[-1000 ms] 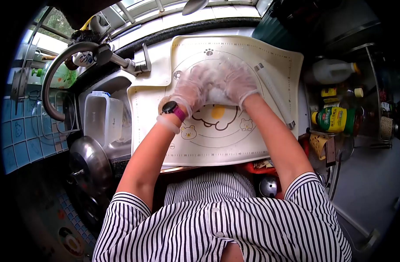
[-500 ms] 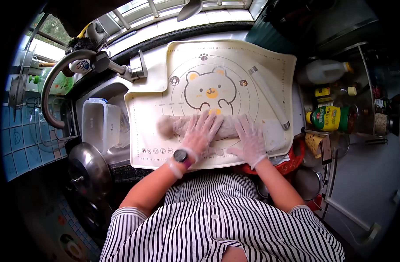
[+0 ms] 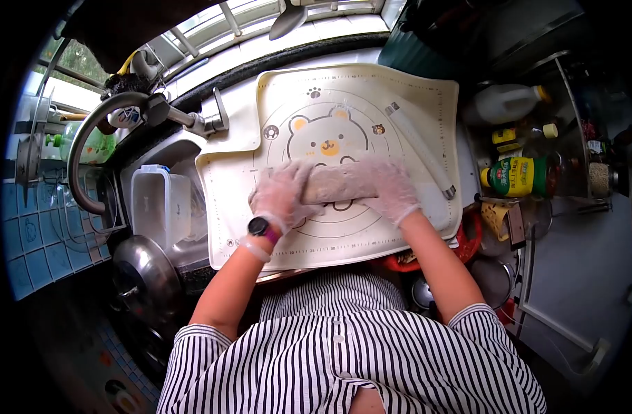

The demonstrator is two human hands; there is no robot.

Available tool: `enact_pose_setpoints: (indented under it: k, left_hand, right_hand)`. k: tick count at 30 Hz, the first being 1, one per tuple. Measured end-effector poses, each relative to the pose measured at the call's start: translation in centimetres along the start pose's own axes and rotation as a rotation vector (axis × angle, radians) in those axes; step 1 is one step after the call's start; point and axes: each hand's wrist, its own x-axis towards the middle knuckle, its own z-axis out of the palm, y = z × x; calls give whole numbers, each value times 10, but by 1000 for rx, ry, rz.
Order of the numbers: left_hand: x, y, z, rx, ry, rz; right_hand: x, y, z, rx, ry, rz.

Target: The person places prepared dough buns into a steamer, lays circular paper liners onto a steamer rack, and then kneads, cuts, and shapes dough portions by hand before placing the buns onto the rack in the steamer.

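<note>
A thick log of pale, speckled dough [image 3: 340, 185] lies crosswise on a cream mat [image 3: 316, 248] printed with a bear. My left hand [image 3: 281, 193], in a clear plastic glove, is wrapped round the dough's left part, its thumb along the near side. At the right part my right hand [image 3: 392, 190], gloved too, grips the dough with its fingers over the far side. Some dough shows past my left hand's outer edge. A clear rolling pin or tube [image 3: 423, 152] with dark ends rests slanted on the mat's right side.
Left of the mat, a sink [image 3: 185, 155] holds a clear plastic container [image 3: 160, 207], beneath a grey curved faucet [image 3: 88, 138]. A metal lid [image 3: 143, 272] is at lower left. Bottles, one green and yellow [image 3: 516, 176], stand in the rack at right. A red basket [image 3: 471, 238] sits below the mat.
Half a second ago both hands lay flat on the dough with fingers spread. Now they have closed round it, moved slightly away from my body, and the log looks shorter.
</note>
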Motion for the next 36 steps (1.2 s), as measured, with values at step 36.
enact_pose_setpoints:
  k: [36]
  left_hand:
    - [-4,9,29,-38,204,234]
  right_hand:
    - [-86,-18,-33,305,625,291]
